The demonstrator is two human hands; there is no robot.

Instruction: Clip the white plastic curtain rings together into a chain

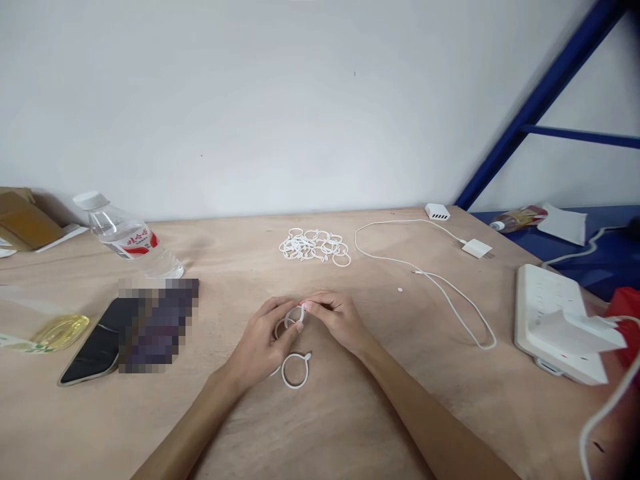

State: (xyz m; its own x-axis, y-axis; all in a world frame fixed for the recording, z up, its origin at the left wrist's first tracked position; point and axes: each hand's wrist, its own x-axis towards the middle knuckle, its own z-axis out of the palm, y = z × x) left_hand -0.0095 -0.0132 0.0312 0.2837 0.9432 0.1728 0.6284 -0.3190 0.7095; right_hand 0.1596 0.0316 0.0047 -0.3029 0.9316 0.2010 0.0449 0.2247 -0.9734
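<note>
My left hand [265,343] and my right hand [341,320] meet over the middle of the table. Between the thumb and fingers of the left is a white curtain ring [303,313], and the right pinches the same ring near its top. Another white ring shows partly behind the left fingers; whether it is held or lies on the table I cannot tell. Just below the hands, a loose ring [295,388] with a small eyelet lies flat, with a bit of another white piece peeking out beside the left hand. Farther back sits a pile of similar rings [315,248].
At left are a tilted-looking water bottle [135,240], a black phone [100,343], a blurred-out patch and a roll of yellowish tape [63,332]. A white cable [445,288], a charger [477,248] and a power strip [550,300] lie to the right. The wall bounds the back.
</note>
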